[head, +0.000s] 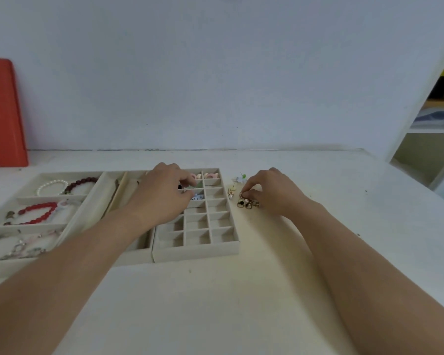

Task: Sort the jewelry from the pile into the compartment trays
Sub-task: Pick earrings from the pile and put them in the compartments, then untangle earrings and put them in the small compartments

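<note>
A beige grid tray (223, 248) with many small compartments lies mid-table; pink pieces (210, 175) sit in its far cells and a blue piece (198, 197) in a middle one. My left hand (162, 193) hovers over the upper cells, fingers curled and pinching a small green piece (199, 185). Right of the tray lies the small pile of gold rings and earrings (246, 203). My right hand (272, 192) rests at the pile, its fingertips pinching a small ring at the pile's top.
A wider tray (0, 228) on the left holds a pearl bracelet (50, 187), a dark red bracelet (81, 184), a bright red bracelet (37, 212) and silvery chains (21, 248). A red board (3, 111) leans on the wall. Shelves (433, 129) stand at right.
</note>
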A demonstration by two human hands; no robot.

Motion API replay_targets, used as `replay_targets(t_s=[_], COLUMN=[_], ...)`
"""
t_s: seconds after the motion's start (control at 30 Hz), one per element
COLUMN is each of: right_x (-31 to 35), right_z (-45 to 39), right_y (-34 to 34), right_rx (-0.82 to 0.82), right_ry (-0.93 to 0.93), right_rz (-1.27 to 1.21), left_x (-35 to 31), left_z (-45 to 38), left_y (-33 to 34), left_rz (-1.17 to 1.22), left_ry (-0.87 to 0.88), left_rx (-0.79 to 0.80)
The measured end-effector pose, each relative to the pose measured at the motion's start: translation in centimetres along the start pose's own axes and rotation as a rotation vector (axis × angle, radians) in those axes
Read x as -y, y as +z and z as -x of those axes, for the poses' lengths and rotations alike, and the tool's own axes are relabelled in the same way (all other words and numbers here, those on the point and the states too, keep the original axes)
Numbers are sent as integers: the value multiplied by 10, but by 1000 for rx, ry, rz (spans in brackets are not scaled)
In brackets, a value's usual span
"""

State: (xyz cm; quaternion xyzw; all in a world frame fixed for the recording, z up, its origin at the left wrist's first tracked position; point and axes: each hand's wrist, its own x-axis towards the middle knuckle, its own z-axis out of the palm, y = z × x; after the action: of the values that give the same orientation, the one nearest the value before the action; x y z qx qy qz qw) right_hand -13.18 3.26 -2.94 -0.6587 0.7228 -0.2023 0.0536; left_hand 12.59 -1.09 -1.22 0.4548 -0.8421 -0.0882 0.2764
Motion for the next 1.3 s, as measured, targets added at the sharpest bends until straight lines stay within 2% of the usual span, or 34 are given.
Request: replay_targets(t_s=[0.13,0.3,0.53,0.83,1.03,1.3], right_x=[-2,6,22,33,43,46], right_z=[-1,-3,-8,-19,-25,-28], right_y=[1,7,12,12,13,18], right_rx=[3,-82,36,-5,10,-5], right_ry=[-1,-38,-171,-203,-92,-78], right_rz=[24,67,258,464,378,358], left_x=[0,1,0,5,7,15], left_z=[1,1,-1,-6,-9,-17], left_y=[1,0,-3,-4,-6,-13], left_rz=[2,12,19,44,53,99], left_ry=[22,13,-20,-15,-7,-37], left_rx=[-3,3,1,-8,-24,-34])
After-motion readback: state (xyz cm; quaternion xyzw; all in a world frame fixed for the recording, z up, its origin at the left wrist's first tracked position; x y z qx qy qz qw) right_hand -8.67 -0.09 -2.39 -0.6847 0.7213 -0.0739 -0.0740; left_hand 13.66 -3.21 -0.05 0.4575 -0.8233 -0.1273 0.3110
